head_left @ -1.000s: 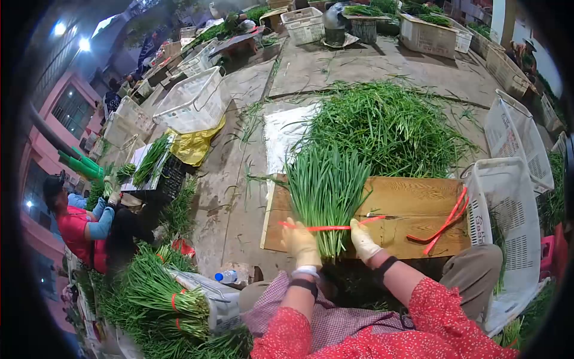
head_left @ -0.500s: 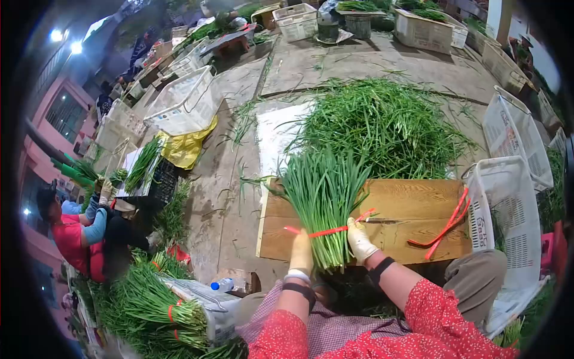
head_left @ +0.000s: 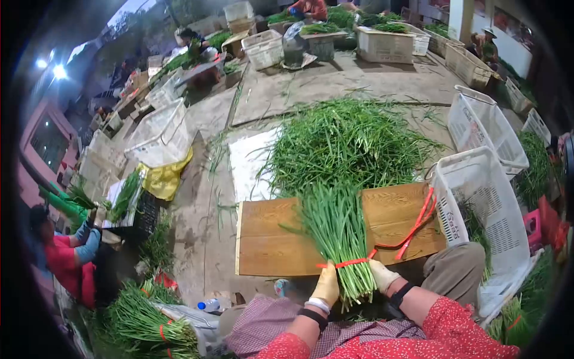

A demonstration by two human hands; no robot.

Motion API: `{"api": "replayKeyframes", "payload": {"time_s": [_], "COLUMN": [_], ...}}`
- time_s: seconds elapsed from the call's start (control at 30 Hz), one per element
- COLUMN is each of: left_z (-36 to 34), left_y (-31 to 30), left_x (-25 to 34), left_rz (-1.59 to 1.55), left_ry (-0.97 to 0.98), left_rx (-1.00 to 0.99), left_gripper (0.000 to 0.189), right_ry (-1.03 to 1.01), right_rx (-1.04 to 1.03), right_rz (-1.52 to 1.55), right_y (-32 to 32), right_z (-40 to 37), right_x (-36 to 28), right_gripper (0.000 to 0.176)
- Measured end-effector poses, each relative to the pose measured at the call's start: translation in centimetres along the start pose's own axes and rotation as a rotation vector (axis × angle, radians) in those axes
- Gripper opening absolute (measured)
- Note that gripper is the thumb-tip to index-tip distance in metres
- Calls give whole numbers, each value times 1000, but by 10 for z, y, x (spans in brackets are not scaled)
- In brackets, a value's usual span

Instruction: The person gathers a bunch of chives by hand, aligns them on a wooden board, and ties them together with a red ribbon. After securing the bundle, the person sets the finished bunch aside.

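"Since the loose green heap [head_left: 353, 143] is so big, why is it beyond your worktop [head_left: 263, 239]?"

"Probably so I can reach it while the wood carries my bundle [head_left: 335, 221]. That lies across the near edge, leaves on the board, pale stem ends overhanging towards me, so I can get at both sides."

"And your hands?"

"My left hand [head_left: 326, 284] and right hand [head_left: 382, 275] are closed at opposite ends of the red tie [head_left: 351, 262] round the stems, likely to draw it snug."
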State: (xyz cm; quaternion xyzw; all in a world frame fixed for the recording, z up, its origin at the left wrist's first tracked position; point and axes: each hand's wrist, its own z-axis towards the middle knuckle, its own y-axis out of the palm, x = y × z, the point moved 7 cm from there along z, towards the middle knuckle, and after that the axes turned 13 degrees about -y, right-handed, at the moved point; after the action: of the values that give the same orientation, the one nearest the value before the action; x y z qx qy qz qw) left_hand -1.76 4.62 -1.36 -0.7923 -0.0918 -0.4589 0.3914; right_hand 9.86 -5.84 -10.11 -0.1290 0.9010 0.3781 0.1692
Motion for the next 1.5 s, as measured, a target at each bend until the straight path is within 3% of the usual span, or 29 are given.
{"api": "replayKeyframes", "payload": {"time_s": [0.1,0.17,0.2,0.27,0.3,0.37,0.43,0.47,0.53,0.57,0.6,0.67,0.73,0.8,0.83,0.9,0.93,1.0,1.07,1.13,1.17,1.27,1.3,1.4,1.43,1.5], "left_z": [-7,5,7,-13,-12,-21,-12,-5,2,5,2,7,-12,-27,-29,-32,-35,-48,-54,-59,-51,-35,-35,-50,-51,-47], "left_y": [6,29,38,0,-3,-24,-7,1,28,41,44,65,41,31,32,41,49,70,80,58,56,51,51,44,42,43], "left_x": [0,-6,-5,62,66,97,61,40,5,-13,-13,-7,40,44,43,16,-8,-39,-58,6,10,14,9,-15,-18,-28], "left_rz": [83,-914,-1342,-1273,-1346,-841,-516,30,32,34,19,-1299,-1207,-1280,-1359,-1654,-1860,-2650,-2642,-1839,-1727,-1483,-1469,-1400,-1384,-1437], "left_ry": [31,-300,-492,-474,-469,-76,-134,-33,-42,-47,-56,-510,-496,-522,-520,-548,-599,-885,-920,-669,-661,-652,-651,-624,-597,-563], "left_rx": [47,-254,-269,-304,-298,-106,-73,68,25,3,19,-344,-394,-362,-393,-517,-608,-741,-710,-549,-518,-452,-445,-369,-373,-417], "left_gripper": [42,43,53,52,42,37,44,48,52,55,50,63,80,81,82,74,65,54,51,57,61,70,70,69,69,70], "right_ry": [-71,-239,-350,-434,-473,-396,-312,-268,-178,-73,-147,-110,-169,-213,-494,-612,-407,-412,-558,-758,-764,-477,-365,-480,-460,-341], "right_rx": [60,-2,18,-100,-111,-153,-190,-116,38,-6,-42,-94,-287,-446,-465,-337,-184,-73,-33,63,77,146,55,75,39,33], "right_rz": [-86,-93,-253,-235,-249,-154,-90,-88,-81,65,35,-75,35,45,-534,-742,-697,-1281,-1574,-1956,-2009,-1876,-1778,-1283,-606,-338], "right_y": [-11,-9,-23,18,34,25,10,3,-9,-4,-25,-23,4,31,29,27,29,22,26,30,34,22,28,-1,-6,-25], "right_z": [7,13,21,-15,-27,-12,4,2,-10,-14,12,18,-3,-30,-25,-20,-35,-30,-38,-34,-43,-38,-49,-26,-16,-5], "right_x": [0,-7,-12,-38,-51,-47,-34,-29,-23,-17,-6,-7,-17,-25,-29,-25,-31,-44,-53,-57,-65,-69,-74,-55,-38,-21], "right_gripper": [39,40,44,48,48,40,40,42,46,44,46,43,37,34,35,45,47,54,45,38,33,34,39,40,41,36]}}
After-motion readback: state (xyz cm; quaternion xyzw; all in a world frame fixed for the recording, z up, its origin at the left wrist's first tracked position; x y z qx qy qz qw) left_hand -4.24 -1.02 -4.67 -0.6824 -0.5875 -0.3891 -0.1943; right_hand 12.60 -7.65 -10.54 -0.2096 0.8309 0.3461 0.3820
